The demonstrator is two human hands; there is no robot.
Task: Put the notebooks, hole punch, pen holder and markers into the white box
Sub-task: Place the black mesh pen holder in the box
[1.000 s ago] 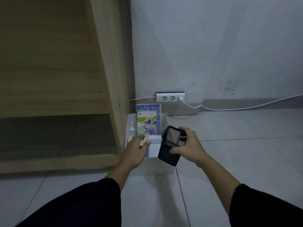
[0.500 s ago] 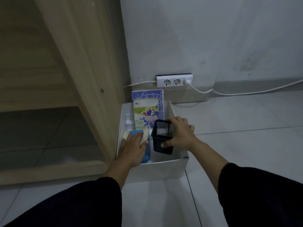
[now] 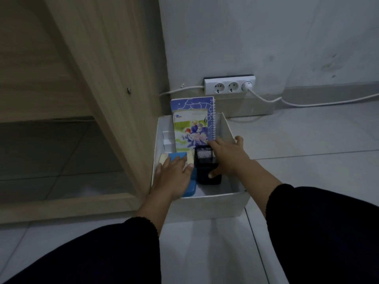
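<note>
The white box (image 3: pixel 213 206) stands on the floor beside a wooden cabinet. Two notebooks lean upright against its far wall: a blue spiral one (image 3: pixel 196 103) behind an illustrated one (image 3: pixel 190 130). A black mesh pen holder (image 3: pixel 205 160) stands upright inside the box, and my right hand (image 3: pixel 227 156) grips it from the right side. My left hand (image 3: pixel 172 175) rests flat on a blue and cream hole punch (image 3: pixel 178 156) at the box's left. No markers can be made out.
A wooden cabinet side (image 3: pixel 114 83) presses against the box's left wall. A white power strip (image 3: pixel 229 85) with a plugged cable (image 3: pixel 287 102) sits at the wall behind. Pale tiled floor spreads to the right and in front.
My right hand has lowered the pen holder from above the box's front edge down into the box. My left hand stays on the hole punch. The view has moved closer.
</note>
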